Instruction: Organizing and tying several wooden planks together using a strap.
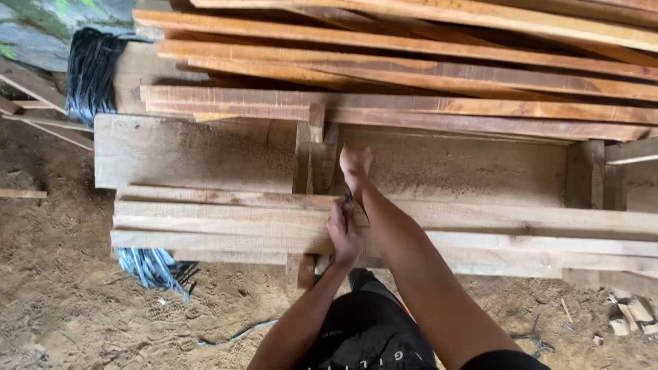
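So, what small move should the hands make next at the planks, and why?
Probably draw the dark strap tight. The left hand pinches it against the planks, while the right hand reaches past them; the strap looks loose, though its far end is hidden.

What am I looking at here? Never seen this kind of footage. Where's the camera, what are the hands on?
There is no machine here: a person works with two bare hands, and the single picture comes from a camera worn on their head, looking down.

In front of them is a low stack of rough wooden planks over a sandy dirt floor. More reddish planks are piled behind. Sawdust lies on the wide board in the middle.

The left hand rests on the front planks, its grip closed on a small dark object too small to identify. The right hand reaches further forward, next to a short upright wooden block; whether it holds anything is not visible.

Bundles of black strapping and blue strapping hang at the left end.
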